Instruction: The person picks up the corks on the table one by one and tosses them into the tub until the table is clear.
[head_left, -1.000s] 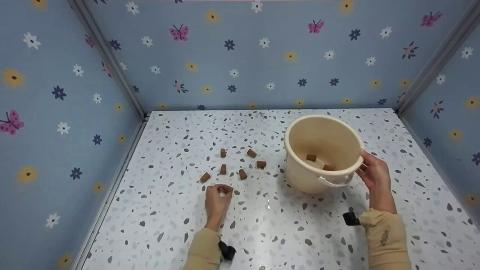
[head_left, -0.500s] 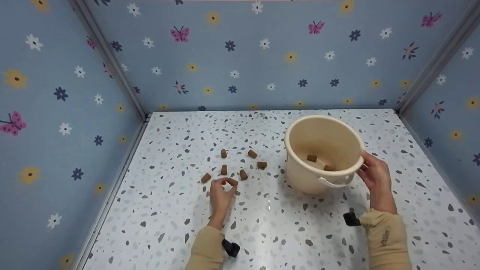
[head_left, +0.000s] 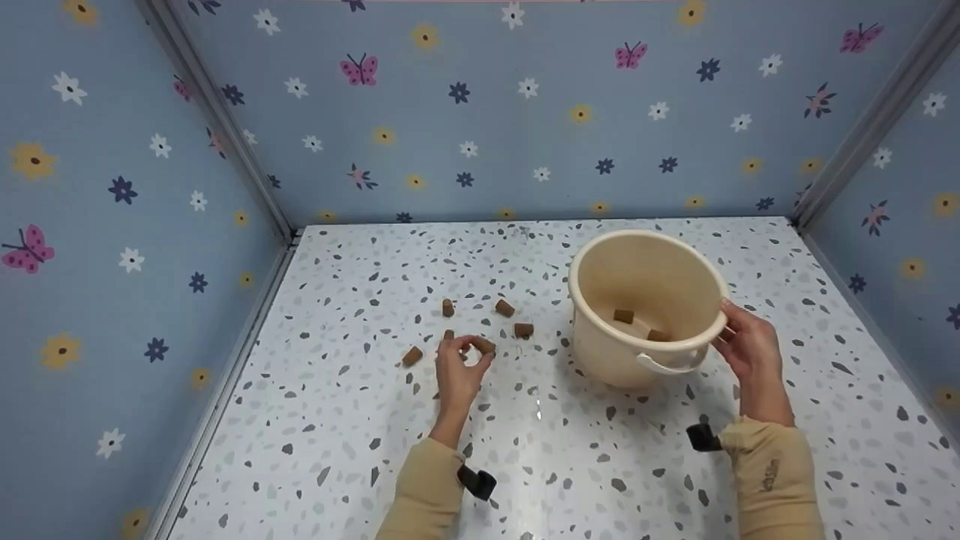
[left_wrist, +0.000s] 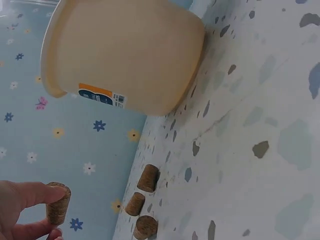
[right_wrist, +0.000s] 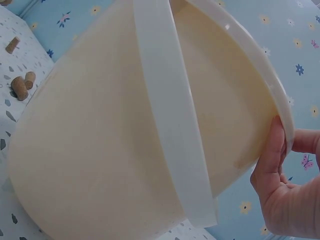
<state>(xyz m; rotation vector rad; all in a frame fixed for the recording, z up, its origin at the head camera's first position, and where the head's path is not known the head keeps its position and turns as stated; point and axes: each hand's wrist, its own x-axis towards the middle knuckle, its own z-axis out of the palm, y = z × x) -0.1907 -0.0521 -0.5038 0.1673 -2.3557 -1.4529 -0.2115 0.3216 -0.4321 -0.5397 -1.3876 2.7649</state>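
My left hand [head_left: 461,375] pinches a cork [left_wrist: 58,204] between thumb and fingers, held above the table. Beneath and around that hand lie several loose corks, such as one at its left [head_left: 412,355] and others beyond it, one cork [head_left: 505,308] at the back and one cork [head_left: 523,330] nearer the bucket. Some are partly hidden by the hand. On the right stands a cream plastic bucket [head_left: 615,360] with its white handle [right_wrist: 172,115] hanging down. My right hand [head_left: 756,352] grips the bucket's rim at the right, thumb and fingers on either side. Two corks [head_left: 623,316] show inside the bucket.
The speckled white table [head_left: 360,270] is enclosed by blue flowered panels [head_left: 495,112] at the back and both sides. Black wrist cameras [head_left: 477,482] sit on both sleeves. A label [left_wrist: 102,95] is on the bucket's outer wall.
My left hand has lifted its cork and moved forward and to the right, now covering some of the loose corks. The right hand and the bucket look unmoved.
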